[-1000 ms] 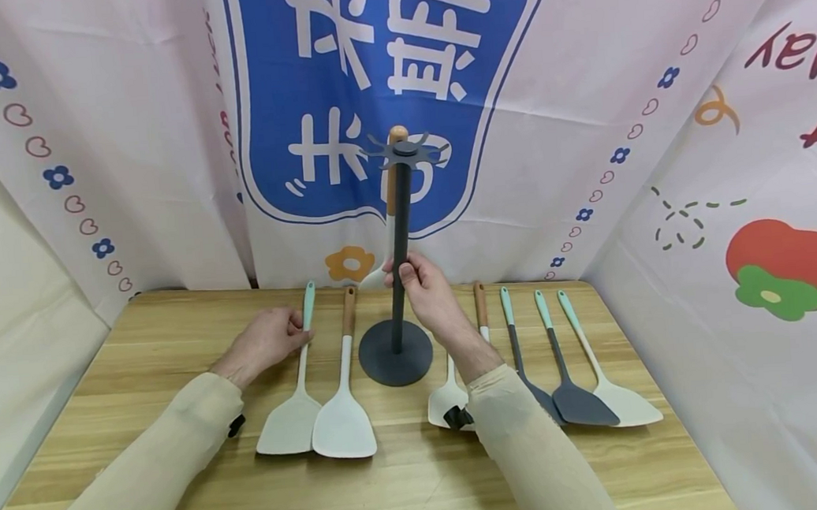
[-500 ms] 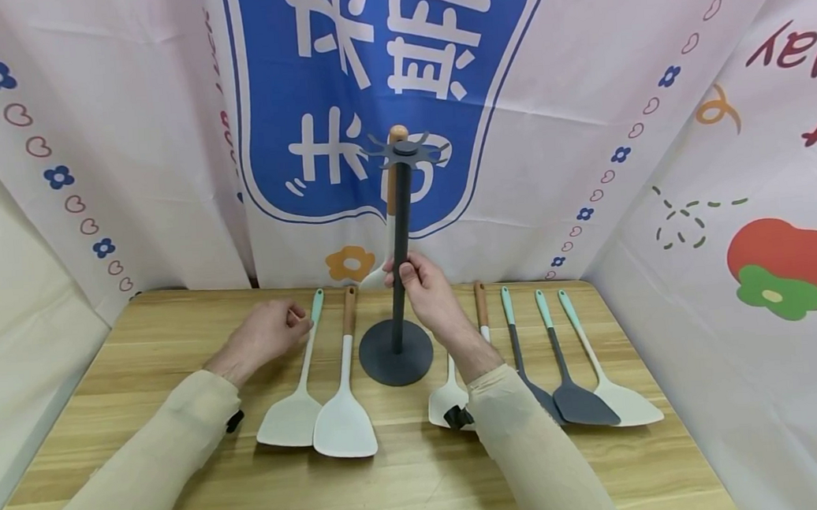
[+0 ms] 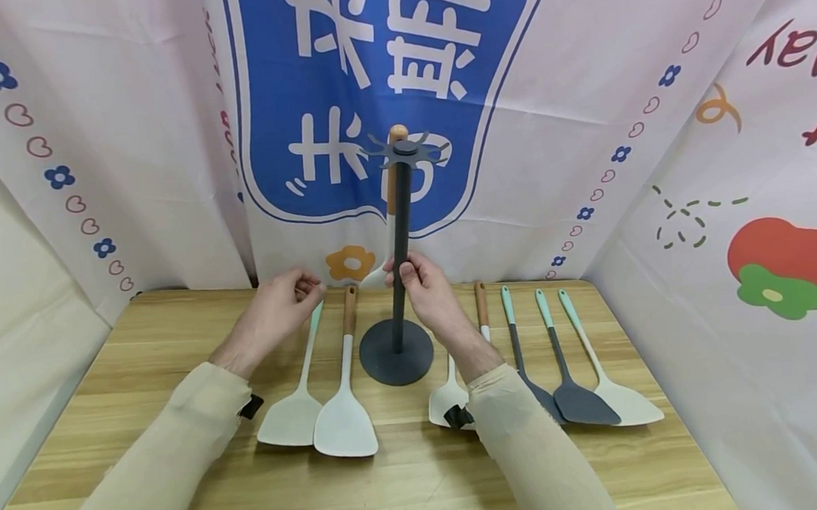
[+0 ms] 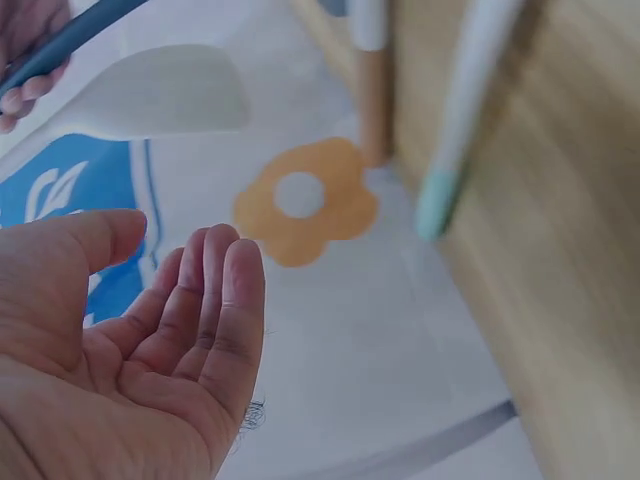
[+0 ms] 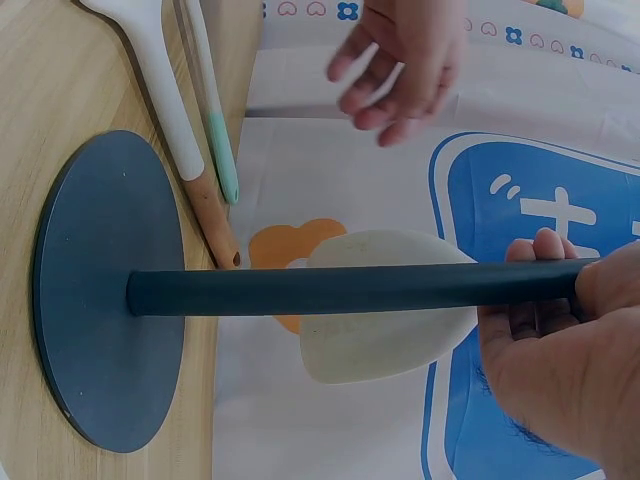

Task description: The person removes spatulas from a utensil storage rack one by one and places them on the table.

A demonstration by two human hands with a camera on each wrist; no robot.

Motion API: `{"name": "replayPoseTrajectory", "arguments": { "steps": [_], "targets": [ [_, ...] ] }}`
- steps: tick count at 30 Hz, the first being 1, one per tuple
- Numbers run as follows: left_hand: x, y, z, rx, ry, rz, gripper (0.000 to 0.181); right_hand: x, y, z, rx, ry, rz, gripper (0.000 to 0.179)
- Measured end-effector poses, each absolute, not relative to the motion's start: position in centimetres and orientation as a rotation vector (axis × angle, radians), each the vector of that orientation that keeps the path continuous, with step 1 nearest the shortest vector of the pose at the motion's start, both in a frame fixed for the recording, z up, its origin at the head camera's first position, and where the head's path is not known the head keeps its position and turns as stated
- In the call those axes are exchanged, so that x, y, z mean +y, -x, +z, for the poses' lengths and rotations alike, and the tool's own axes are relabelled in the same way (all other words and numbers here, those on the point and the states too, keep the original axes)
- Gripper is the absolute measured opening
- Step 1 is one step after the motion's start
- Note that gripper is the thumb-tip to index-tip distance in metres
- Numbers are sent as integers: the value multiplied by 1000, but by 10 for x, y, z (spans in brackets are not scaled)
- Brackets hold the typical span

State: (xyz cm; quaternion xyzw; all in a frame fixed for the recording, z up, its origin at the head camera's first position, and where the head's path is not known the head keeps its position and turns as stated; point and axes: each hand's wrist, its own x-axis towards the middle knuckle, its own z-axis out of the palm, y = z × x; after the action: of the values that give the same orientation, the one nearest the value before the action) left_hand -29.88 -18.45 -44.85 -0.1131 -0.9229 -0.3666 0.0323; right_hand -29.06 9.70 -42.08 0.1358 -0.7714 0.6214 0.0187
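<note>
My right hand (image 3: 428,293) grips the dark pole of an upright utensil rack (image 3: 382,366) with a round base and a ring of hooks on top. Behind the pole hangs a white turner with a wooden handle, its blade (image 5: 385,345) clear in the right wrist view. My left hand (image 3: 281,315) is raised, fingers loosely bent around nothing, and overlaps the handle end of a pale turner (image 3: 290,421) with a mint handle. In the left wrist view that mint end (image 4: 434,205) is apart from the fingers. Beside it lies a white turner (image 3: 345,427) with a wooden handle.
Right of the rack lie several more turners: a small white one (image 3: 449,401), dark ones (image 3: 581,405) with mint handles, and a pale one (image 3: 628,405) at the far right. The wooden table (image 3: 397,493) ends at a printed cloth backdrop (image 3: 180,144).
My left hand has let go of the mint-handled turner and moved up toward its handle end. That handle has swung slightly right. My right hand keeps its grip on the pole.
</note>
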Motion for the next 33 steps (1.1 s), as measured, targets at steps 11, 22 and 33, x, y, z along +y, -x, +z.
{"name": "replayPoseTrajectory", "arguments": {
  "steps": [11,22,33],
  "targets": [
    [-169,298,-416,-2702,302,-1320,43,97,290,-421,-2405,-424,1921,32],
    [-153,301,-392,-2572,322,-1422,41,97,290,-420,-2398,-427,1927,32],
    [-130,306,-378,-2521,375,-1567,44,97,293,-423,-2389,-434,1926,30]
  ]
}}
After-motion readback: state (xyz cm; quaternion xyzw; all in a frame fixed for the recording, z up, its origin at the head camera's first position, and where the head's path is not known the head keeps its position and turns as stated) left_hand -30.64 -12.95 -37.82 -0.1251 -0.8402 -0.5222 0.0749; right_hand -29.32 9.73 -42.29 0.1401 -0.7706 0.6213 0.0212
